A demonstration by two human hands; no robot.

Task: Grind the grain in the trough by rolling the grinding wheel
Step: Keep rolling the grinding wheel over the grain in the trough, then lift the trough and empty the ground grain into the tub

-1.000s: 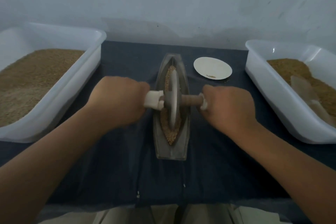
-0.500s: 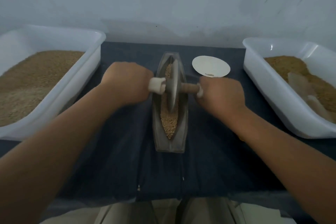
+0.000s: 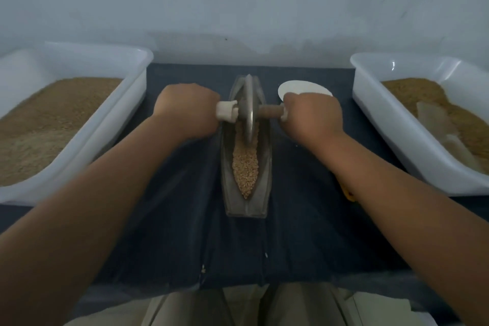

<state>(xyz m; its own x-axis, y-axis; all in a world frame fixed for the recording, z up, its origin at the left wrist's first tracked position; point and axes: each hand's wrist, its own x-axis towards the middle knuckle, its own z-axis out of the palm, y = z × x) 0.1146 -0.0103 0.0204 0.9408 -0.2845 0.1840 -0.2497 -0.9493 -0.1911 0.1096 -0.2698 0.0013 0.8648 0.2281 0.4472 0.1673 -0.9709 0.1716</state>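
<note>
Where the axle point(image 3: 270, 111) juts either side, left hand point(image 3: 185, 110) and right hand point(image 3: 313, 115) each curl tight around it. Grinding wheel point(image 3: 248, 114): likely heavy, rigid.

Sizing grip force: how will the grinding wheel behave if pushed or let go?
Probably heavy for its size: the wheel looks metal, and left hand and right hand both grip its axle. Should roll readily along the trough, being a thin disc on edge. Released, it would likely tip sideways.
</note>
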